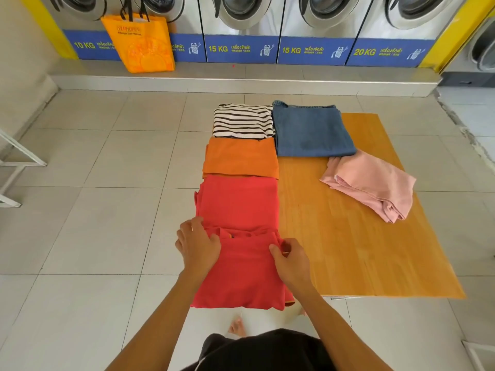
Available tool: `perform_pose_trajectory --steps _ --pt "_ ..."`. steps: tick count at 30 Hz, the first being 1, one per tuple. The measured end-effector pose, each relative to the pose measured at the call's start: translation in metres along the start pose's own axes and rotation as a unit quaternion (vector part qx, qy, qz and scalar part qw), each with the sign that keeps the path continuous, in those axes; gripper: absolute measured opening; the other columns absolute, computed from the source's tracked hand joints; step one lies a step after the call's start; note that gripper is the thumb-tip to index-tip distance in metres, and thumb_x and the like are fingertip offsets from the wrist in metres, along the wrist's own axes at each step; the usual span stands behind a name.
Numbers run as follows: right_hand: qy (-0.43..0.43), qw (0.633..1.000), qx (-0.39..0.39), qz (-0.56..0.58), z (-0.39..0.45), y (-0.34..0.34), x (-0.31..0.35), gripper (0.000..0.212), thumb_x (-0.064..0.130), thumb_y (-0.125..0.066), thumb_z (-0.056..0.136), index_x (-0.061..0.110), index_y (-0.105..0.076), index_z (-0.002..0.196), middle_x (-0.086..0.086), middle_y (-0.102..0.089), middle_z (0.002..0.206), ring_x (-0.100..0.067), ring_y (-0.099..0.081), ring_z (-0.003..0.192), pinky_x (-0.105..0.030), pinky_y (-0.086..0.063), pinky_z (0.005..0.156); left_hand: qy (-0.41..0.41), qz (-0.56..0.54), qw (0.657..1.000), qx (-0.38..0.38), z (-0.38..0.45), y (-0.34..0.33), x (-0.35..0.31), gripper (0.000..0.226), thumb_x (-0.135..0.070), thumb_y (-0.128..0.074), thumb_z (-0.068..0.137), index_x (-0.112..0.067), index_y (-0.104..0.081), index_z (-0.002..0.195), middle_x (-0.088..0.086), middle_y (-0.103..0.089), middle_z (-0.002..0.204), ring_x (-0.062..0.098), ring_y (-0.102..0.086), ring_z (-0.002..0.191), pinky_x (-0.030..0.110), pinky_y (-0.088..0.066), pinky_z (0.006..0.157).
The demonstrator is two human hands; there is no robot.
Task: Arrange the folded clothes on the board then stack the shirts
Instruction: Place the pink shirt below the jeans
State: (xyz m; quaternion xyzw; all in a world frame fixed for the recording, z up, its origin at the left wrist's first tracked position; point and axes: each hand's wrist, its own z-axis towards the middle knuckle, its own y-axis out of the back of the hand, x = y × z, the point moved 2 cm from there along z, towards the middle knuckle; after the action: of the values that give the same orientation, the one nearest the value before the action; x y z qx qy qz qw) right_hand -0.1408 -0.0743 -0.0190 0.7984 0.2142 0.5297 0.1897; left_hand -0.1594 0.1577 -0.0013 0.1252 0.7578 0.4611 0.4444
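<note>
A wooden board (348, 236) lies on the tiled floor. Along its left side sit a striped shirt (242, 120), an orange shirt (241, 158) and a folded red shirt (238, 202) in a row. At the near end lies another red shirt (246, 274). My left hand (197, 243) presses on that shirt's far left corner, fingers spread. My right hand (290, 257) pinches its far right corner. Folded blue jeans (312, 129) lie at the board's far end, and a pink garment (372, 183) lies at the right.
A row of washing machines (241, 28) stands on a raised step at the back, with an orange bag (142, 41) leaning against it. A white metal frame (16, 167) is at the left. My bare foot (237, 328) shows below the board.
</note>
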Motion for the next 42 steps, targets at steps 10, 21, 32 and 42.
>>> perform_pose_trajectory --steps 10,21,32,42 --pt "-0.013 0.99 -0.107 0.095 0.041 0.087 0.0 0.017 0.02 -0.06 0.095 0.02 -0.068 0.11 0.011 -0.069 0.103 -0.001 -0.062 0.089 -0.028 -0.053 0.074 -0.204 -0.036 0.964 0.167 -0.018 -0.079 -0.144 0.04 -0.02 -0.056 0.083 -0.017 -0.055 0.123 0.005 -0.059 0.119 0.024 -0.052 0.115 0.042 -0.044 0.098" --pt "-0.092 0.954 -0.221 0.182 0.136 0.233 -0.051 0.007 0.023 -0.06 0.093 0.025 -0.064 0.098 0.008 -0.069 0.096 -0.016 -0.063 0.081 -0.033 -0.05 0.069 -0.173 -0.026 0.945 0.277 0.001 -0.177 -0.285 0.038 -0.019 -0.062 0.087 -0.013 -0.052 0.124 0.0 -0.058 0.108 0.021 -0.06 0.098 0.033 -0.049 0.083" --pt "-0.246 0.948 -0.144 0.139 0.245 0.305 -0.082 0.028 0.036 -0.053 0.092 0.012 -0.047 0.105 -0.008 -0.061 0.102 -0.015 -0.052 0.073 -0.031 -0.044 0.058 -0.065 -0.015 0.977 0.202 0.08 -0.252 -0.372 0.053 -0.045 -0.06 0.082 -0.004 -0.056 0.116 0.017 -0.065 0.115 0.036 -0.062 0.104 0.045 -0.053 0.086" --pt "-0.195 0.975 0.014 0.108 0.239 0.314 -0.09 0.041 0.055 -0.06 0.083 0.022 -0.063 0.107 0.001 -0.071 0.097 -0.02 -0.068 0.086 -0.038 -0.055 0.067 0.075 -0.039 0.935 0.345 0.047 -0.245 -0.349 0.048 -0.034 -0.058 0.078 -0.015 -0.049 0.121 0.002 -0.063 0.107 0.023 -0.062 0.095 0.035 -0.051 0.075"
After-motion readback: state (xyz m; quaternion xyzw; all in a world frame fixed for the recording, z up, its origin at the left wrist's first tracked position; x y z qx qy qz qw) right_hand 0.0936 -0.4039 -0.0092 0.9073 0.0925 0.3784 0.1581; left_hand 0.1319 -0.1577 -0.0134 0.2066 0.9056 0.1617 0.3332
